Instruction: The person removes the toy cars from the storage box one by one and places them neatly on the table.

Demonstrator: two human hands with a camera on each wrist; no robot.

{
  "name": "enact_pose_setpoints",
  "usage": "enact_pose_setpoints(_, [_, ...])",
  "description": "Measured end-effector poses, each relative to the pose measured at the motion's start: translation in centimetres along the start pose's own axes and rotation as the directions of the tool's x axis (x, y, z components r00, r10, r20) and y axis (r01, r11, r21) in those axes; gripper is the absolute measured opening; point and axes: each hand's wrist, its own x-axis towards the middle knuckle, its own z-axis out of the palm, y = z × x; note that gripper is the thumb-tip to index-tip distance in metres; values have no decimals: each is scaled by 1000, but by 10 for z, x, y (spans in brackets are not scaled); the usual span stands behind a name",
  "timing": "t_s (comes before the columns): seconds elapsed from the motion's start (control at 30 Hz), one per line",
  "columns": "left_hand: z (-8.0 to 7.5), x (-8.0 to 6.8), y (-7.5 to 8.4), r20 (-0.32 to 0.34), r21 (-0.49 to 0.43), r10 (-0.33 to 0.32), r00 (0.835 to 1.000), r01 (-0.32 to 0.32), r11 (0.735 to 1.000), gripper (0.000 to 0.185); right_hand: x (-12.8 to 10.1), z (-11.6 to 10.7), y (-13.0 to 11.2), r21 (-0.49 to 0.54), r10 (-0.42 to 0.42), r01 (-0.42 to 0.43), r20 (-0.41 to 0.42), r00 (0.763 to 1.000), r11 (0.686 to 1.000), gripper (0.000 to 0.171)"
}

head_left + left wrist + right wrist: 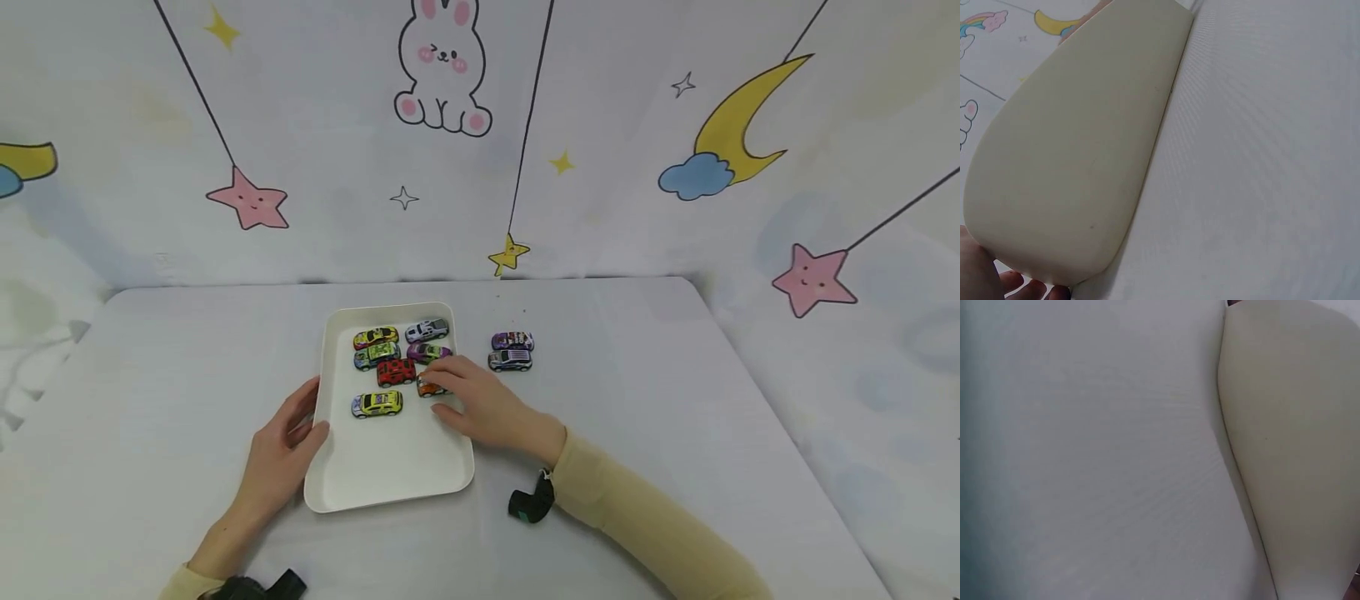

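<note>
In the head view, a white tray is seen at the middle of the desk. Its left rim is gripped by the left hand, thumb over the edge. An orange toy car, inside the tray near its right rim, is pinched by the curled fingers of the right hand. Two cars are left on the desk, right of the tray.

In the left wrist view, the tray's outer wall is shown, with fingertips beneath its near corner.

In the right wrist view, only tray wall and desk are shown; the fingers cannot be seen.

seven toy cars lie in the tray; two cars sit right of it.
</note>
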Motion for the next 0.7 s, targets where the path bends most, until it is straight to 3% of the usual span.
enact_pose_setpoints(0.2, [2,2,-1,4,4,8,1000,-8,1000,57,5,-1,3,-55,14,-12,31,999,998,38])
enact_pose_setpoints(0.7, [1,0,1,2,13,-11,1000,11,1000,57,16,-5,-6,-167,140,-115,147,979,979,39])
